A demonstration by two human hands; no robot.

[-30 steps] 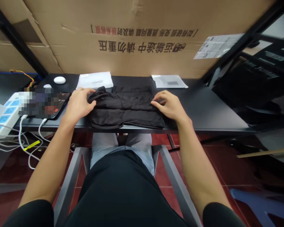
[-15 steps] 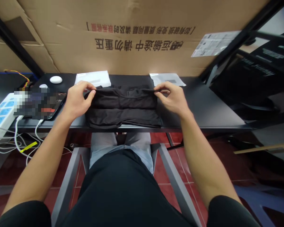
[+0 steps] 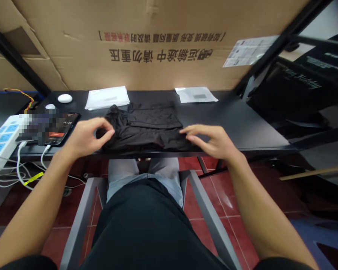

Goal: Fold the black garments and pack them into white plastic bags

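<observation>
A black garment (image 3: 154, 131) lies folded and creased on the dark table; its exact kind is hard to make out. At its left end, thumb and forefinger of my left hand (image 3: 91, 137) are pinched together on the cloth. My right hand (image 3: 211, 140) is at the right end, thumb and forefinger closed on the edge with only a slight gap showing. A flat panel of the garment shows at the back, while the part towards me is rumpled and runs along the table's front edge.
A stack of white packets (image 3: 108, 97) and a single translucent packet (image 3: 197, 95) lie behind the garment. To the left are a phone (image 3: 66, 127), a white power strip (image 3: 5, 138) with cables, and a white oval object (image 3: 64, 98). A large cardboard sheet (image 3: 157, 75) stands at the back.
Both hands have come down towards me from the garment's far edge. The top layer has folded forward, showing the flat panel behind, and the cloth is more rumpled at the left.
</observation>
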